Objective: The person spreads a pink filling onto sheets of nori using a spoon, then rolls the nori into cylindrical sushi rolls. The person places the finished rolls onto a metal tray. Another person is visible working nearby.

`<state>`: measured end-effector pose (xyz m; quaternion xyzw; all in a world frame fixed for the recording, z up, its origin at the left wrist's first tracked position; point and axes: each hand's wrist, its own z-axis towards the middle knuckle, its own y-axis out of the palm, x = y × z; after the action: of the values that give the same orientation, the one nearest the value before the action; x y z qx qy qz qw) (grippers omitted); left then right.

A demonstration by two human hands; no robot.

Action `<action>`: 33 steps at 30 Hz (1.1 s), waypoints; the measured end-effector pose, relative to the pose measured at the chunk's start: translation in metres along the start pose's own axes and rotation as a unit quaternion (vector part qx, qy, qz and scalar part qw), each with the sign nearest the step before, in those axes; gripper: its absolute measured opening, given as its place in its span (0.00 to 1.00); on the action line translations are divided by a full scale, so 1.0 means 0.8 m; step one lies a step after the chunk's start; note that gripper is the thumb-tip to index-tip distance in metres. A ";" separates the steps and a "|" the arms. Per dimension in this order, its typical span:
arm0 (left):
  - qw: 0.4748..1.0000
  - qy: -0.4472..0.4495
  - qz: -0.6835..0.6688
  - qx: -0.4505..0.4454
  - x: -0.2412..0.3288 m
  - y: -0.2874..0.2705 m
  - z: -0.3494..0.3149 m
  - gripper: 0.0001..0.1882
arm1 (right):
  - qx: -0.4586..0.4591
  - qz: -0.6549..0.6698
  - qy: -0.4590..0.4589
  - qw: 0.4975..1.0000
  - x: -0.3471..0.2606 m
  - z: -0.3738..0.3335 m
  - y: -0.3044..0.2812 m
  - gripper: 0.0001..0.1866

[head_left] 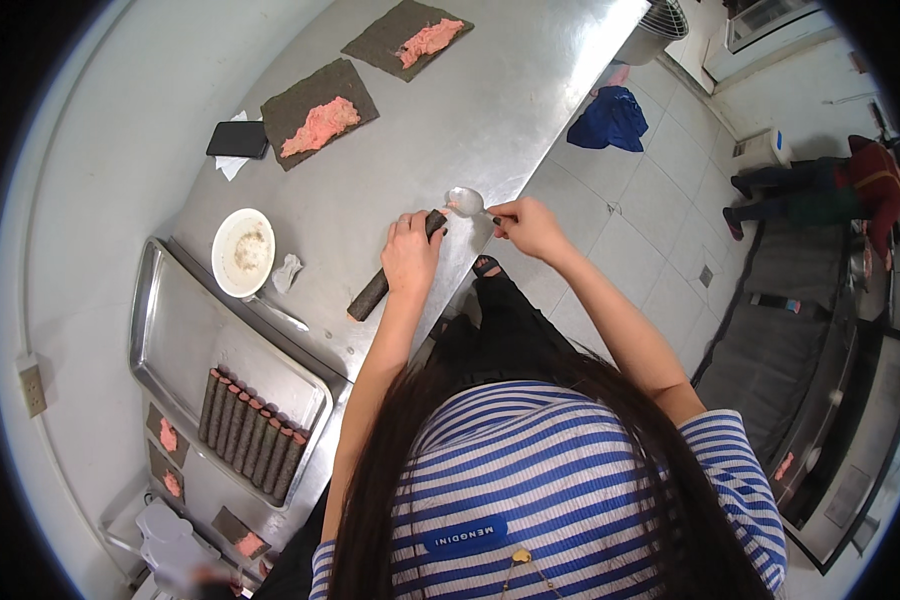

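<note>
A dark seaweed roll lies slantwise on the steel table, near its front edge. My left hand closes over its upper part, fingers wrapped around it. Pink filling shows at its lower end. My right hand, just past the table edge, grips a metal spoon by the handle. The spoon's bowl is beside the roll's upper end, with a little pink filling next to it; whether they touch I cannot tell. Farther up lie two flat seaweed sheets, each bearing a pink mound.
On the left are a white bowl, crumpled paper, a black phone and a metal tray with several finished rolls. More filled sheets lie beyond the tray. Another person stands at far right; a blue cloth item is near the floor.
</note>
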<state>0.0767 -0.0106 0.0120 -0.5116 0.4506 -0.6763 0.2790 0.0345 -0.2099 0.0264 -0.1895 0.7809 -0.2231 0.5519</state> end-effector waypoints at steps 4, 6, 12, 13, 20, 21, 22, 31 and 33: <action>1.000 -0.008 -0.011 -0.004 -0.002 -0.003 -0.001 0.17 | -0.094 0.194 0.108 0.971 0.012 0.015 -0.011 0.19; 1.000 -0.008 -0.010 -0.004 -0.002 -0.003 -0.002 0.17 | -0.120 0.149 0.100 0.976 0.006 0.015 -0.017 0.20; 1.000 -0.008 -0.004 -0.004 -0.001 -0.005 -0.002 0.18 | -0.034 -0.262 -0.138 0.954 -0.042 -0.004 -0.013 0.15; 1.000 -0.009 -0.004 -0.003 0.000 -0.004 -0.002 0.18 | -0.030 -0.276 -0.148 0.949 -0.045 -0.007 -0.007 0.13; 1.000 -0.003 0.010 0.006 -0.001 0.001 -0.001 0.16 | 0.017 -0.354 -0.205 0.912 -0.074 -0.037 0.037 0.11; 1.000 -0.007 0.009 0.005 0.000 0.001 -0.001 0.16 | 0.015 -0.364 -0.206 0.908 -0.075 -0.040 0.043 0.14; 1.000 -0.011 0.009 0.006 0.001 0.001 -0.001 0.16 | 0.013 -0.375 -0.209 0.903 -0.076 -0.043 0.048 0.17; 1.000 -0.018 0.009 0.012 0.001 0.000 -0.001 0.15 | 0.061 -0.410 -0.182 0.892 -0.094 -0.063 0.040 0.12; 1.000 -0.020 0.008 0.006 0.001 -0.001 -0.002 0.16 | 0.076 -0.372 -0.176 0.908 -0.090 -0.059 0.021 0.12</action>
<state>0.0750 -0.0102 0.0126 -0.5197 0.4446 -0.6666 0.2965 0.0116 -0.1503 0.0867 -0.4602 0.5249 -0.4340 0.5695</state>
